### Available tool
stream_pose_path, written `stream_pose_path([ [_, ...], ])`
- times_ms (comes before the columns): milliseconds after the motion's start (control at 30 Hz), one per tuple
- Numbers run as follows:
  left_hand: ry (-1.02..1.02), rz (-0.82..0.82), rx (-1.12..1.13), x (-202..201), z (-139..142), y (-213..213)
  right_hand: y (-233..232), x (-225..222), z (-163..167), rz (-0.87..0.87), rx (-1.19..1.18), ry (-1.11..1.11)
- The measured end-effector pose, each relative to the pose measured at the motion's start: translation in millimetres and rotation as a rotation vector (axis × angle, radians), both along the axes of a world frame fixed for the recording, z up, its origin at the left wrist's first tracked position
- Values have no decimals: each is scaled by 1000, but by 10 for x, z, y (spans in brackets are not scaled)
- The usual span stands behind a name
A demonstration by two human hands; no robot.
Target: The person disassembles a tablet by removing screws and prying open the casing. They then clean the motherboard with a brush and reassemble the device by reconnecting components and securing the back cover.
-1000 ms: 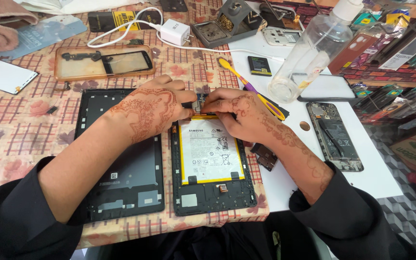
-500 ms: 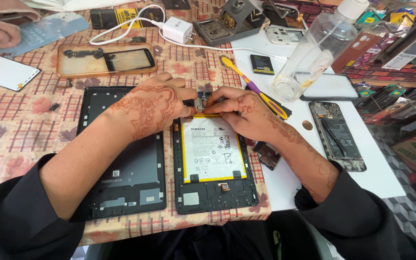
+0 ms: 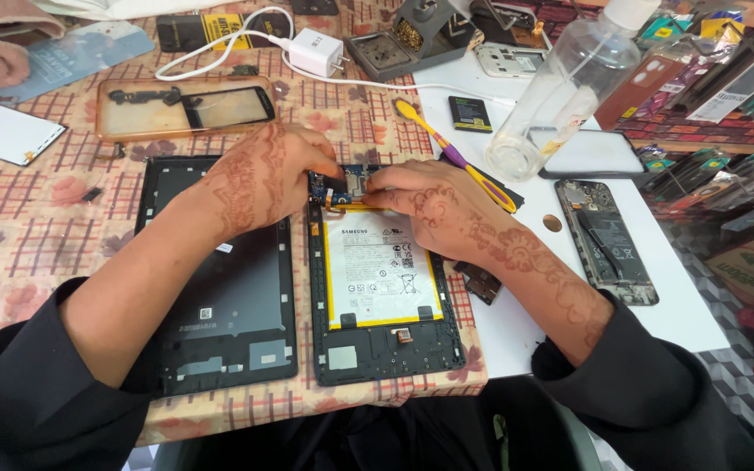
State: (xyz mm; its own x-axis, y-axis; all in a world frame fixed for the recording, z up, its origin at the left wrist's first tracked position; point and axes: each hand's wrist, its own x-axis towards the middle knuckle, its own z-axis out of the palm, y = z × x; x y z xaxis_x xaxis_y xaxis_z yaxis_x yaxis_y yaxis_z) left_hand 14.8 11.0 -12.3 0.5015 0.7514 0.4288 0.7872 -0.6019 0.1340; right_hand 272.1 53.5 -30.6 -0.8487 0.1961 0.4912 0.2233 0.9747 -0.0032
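You are working on an opened tablet (image 3: 383, 283).
Your left hand (image 3: 259, 174) and right hand (image 3: 434, 201) are pinching narrowly together at its top edge; held part unclear.

Plastic bottle (image 3: 560, 92) beside right hand (image 3: 434, 205)

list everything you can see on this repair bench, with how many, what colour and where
opened tablet: one, black frame, white and yellow battery, centre front
tablet back cover: one, black, left of it
clear phone case: one, amber, upper left
charger plug: one, white with cable, top centre
plastic bottle: one, clear, upper right
brush: one, yellow and purple, beside the bottle
opened phone: one, dark, right
left hand: one, at the tablet's top edge
right hand: one, fingertips there too
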Motion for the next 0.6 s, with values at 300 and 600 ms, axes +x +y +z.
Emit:
stream_pose_path([
  [300,-238,-17,-143,-113,160,-56,-17,-114,-24,-146,-99,46],
  [600,-75,15,-87,-57,112,-56,-77,-302,-22,-185,-87,142],
])
